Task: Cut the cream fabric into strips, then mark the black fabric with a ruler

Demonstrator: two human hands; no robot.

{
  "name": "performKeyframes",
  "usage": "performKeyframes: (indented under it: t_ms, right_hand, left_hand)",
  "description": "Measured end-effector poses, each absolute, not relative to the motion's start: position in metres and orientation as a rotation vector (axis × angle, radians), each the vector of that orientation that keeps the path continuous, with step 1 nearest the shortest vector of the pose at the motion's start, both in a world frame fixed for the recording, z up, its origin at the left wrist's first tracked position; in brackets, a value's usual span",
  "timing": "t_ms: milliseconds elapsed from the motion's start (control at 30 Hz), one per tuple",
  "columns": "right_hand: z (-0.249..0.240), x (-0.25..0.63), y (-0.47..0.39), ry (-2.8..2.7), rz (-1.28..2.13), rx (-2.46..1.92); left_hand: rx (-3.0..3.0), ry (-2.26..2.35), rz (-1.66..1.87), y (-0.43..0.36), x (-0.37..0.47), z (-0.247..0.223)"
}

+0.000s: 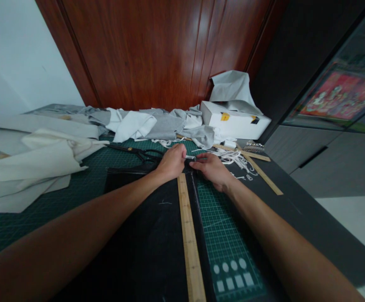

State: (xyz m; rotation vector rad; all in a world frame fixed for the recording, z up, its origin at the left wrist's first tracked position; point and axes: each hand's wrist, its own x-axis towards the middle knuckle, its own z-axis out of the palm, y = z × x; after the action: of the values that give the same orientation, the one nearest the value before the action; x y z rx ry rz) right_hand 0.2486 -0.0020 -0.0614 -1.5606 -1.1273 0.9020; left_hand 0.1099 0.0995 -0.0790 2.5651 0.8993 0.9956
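A large piece of black fabric (144,226) lies over the green cutting mat (223,235), with faint chalk marks on it. Along its right side a wooden ruler (190,235) runs lengthwise. At the fabric's far edge my left hand (173,161) is closed, its fingers around one end of a small whitish strip (190,157). Facing it, my right hand (212,170) pinches with thumb and forefinger at the strip's other end, beside the black fabric's corner. What exactly lies between those fingertips is too small to tell. Black scissors (141,153) rest just left of my left hand.
Cream fabric (37,159) is heaped at the left, and grey and white scraps (160,121) line the back. A white box (232,119) stands at back right. White cords (232,158) and more wooden rulers (264,174) lie right of my hands. Behind rises a wooden panel (144,50).
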Motion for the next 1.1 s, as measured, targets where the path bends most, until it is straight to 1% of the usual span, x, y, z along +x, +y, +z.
performKeyframes:
  t_ms: [167, 300, 433, 600, 733, 833, 933, 1100]
  right_hand:
    - [-0.051, 0.250, -0.012, -1.162, 1.100, -1.565]
    - [-0.047, 0.253, -0.014, -1.225, 1.135, -1.621]
    - [-0.049, 0.257, -0.012, -1.319, 1.000, -1.721]
    - [-0.055, 0.263, -0.009, -1.544, 0.680, -1.846]
    - [-0.054, 0.265, -0.010, -1.803, 0.515, -1.785]
    - [-0.053, 0.266, -0.012, -1.951, 0.404, -1.689]
    - [-0.054, 0.269, -0.012, -2.069, 0.356, -1.582]
    - [-0.061, 0.277, -0.010, -2.168, 0.407, -1.523]
  left_hand:
    - [2.575, 0.913, 0.988, 0.098, 0.111, -0.080]
    - [2.589, 0.934, 0.970, 0.095, 0.111, -0.080]
    - [2.610, 0.957, 0.948, 0.093, 0.110, -0.079]
    - [2.642, 0.987, 0.940, 0.091, 0.108, -0.078]
    - [2.661, 1.043, 1.004, 0.090, 0.105, -0.079]
    - [2.681, 1.040, 0.987, 0.092, 0.105, -0.080]
    - [2.710, 1.018, 0.897, 0.096, 0.106, -0.081]
    - [2.826, 0.981, 0.784, 0.094, 0.105, -0.077]
